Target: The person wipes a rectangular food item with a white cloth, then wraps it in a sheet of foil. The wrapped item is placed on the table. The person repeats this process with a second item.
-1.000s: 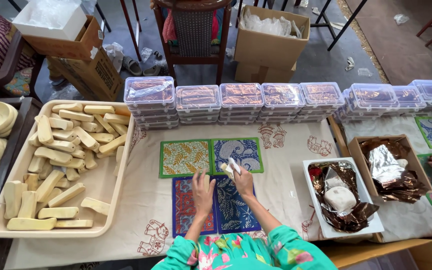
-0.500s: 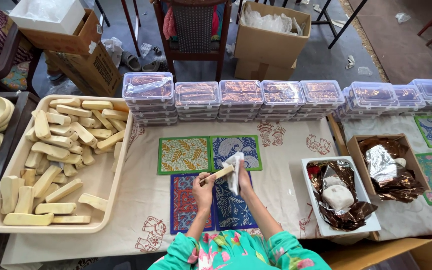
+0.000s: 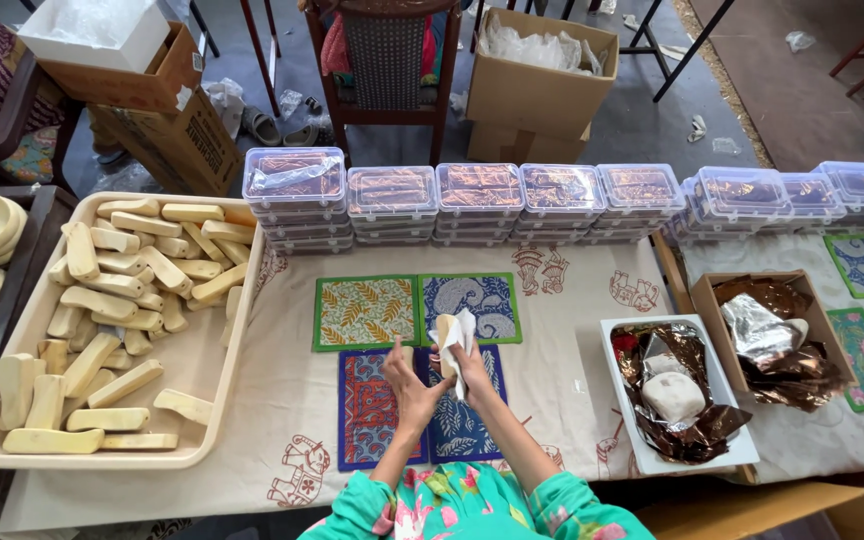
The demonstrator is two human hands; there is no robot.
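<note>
We see the right hand (image 3: 467, 365) with fingers closed on a pale bar (image 3: 445, 333) and white wrap (image 3: 462, 335), held above the patterned mats (image 3: 422, 350) on the worktop (image 3: 572, 400). Left hand (image 3: 410, 385) just beside, fingers loosely curled; whether it grips anything, we cannot tell.

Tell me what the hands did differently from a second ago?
The right hand lifted the white cloth off the mats and now holds it against a pale bar. The left hand rose from the blue mat toward it. The tray of bars, stacked boxes and foil bins stayed put.
</note>
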